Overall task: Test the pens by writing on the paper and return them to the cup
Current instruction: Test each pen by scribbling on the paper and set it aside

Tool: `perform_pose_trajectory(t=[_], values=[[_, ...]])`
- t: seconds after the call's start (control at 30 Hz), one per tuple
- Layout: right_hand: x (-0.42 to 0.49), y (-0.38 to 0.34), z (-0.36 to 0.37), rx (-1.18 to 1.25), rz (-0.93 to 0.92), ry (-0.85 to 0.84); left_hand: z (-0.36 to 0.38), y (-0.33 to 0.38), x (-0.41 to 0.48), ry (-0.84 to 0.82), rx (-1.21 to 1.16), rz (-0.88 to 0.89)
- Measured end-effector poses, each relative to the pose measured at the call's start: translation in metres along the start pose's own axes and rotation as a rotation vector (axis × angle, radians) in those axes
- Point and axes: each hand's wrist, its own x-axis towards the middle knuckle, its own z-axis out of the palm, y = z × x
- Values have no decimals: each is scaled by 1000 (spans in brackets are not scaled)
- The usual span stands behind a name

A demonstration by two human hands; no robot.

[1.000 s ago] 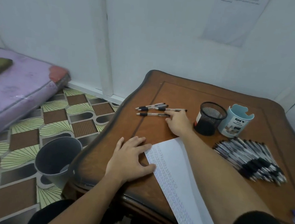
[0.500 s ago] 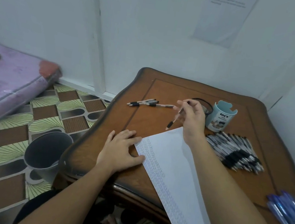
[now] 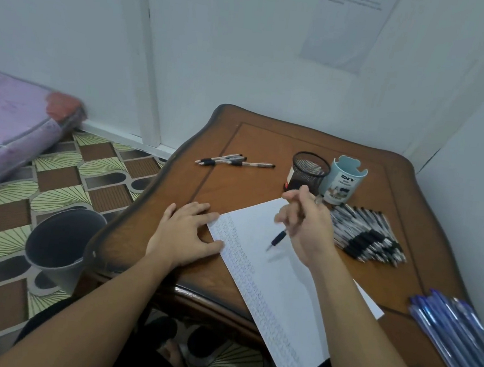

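Your right hand (image 3: 309,230) pinches a black-gripped pen (image 3: 279,237) between thumb and curled fingers. Its tip points down, just above the sheet of paper (image 3: 281,281) that lies slantwise across the near edge of the desk (image 3: 269,144) and overhangs it. Your left hand (image 3: 183,234) lies flat with fingers spread on the desk, and its fingertips press the paper's left edge, beside rows of small written marks. Past your right hand, toward the far right corner, two containers stand touching or nearly so: a black mesh cup (image 3: 308,172) and a pale blue cup (image 3: 345,180) lettered "DIY". You cannot tell what either holds; a white and red shape shows low on the mesh cup's left side. A heap of black-gripped pens (image 3: 367,235) lies along the right edge, just in front of the blue cup. Three more pens (image 3: 232,161) lie together near the far left edge, and blue pens (image 3: 455,334) fill the near right corner. A grey bin (image 3: 59,241) stands on the floor by the desk's left edge, its inside dark.
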Motion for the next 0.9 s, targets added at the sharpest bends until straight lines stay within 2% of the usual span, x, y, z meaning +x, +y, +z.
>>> perform_pose_trajectory(t=[0.17,0.6,0.73,0.9], values=[[-16,11,-17,-127,110,45,2,-1,1,10,-11,3],[-50,40,-35,-352,151,-135,3,-2,2,8,-1,5],[-55,44,-36,-569,107,-128,2,-2,2,1,3,8],[-61,49,-37,-627,44,-118,3,-3,2,7,1,6]])
